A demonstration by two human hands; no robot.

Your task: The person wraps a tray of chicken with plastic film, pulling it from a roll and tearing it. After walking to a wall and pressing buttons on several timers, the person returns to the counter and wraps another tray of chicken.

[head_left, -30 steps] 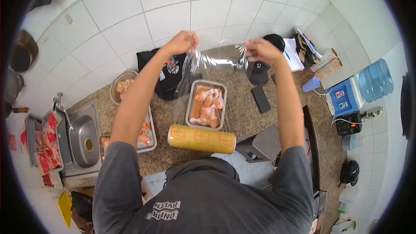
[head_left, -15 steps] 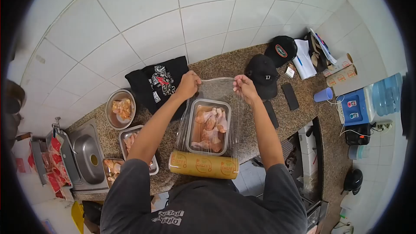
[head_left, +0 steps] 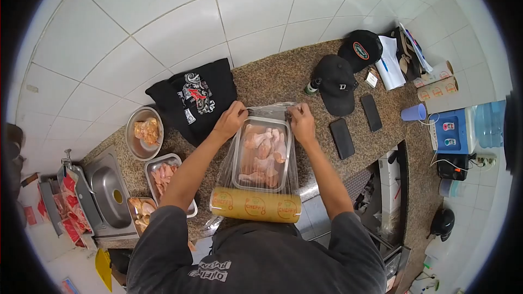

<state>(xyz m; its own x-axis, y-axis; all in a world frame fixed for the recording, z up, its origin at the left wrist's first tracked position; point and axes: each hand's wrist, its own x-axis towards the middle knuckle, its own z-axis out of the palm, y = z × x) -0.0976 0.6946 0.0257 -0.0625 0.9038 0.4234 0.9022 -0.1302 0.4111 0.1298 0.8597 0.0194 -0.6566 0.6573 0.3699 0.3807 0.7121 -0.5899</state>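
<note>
Fingers pinch one film | one tray beneath | one roll

A speckled brown stone counter runs along the tiled wall, carrying a metal tray in its middle and a yellow roll of plastic film at the near edge. To the left rest a folded black garment, a round metal bowl and a second tray. To the right lie two black caps, a small bottle, two dark phones, a small white box, papers and a bluish cup.
</note>
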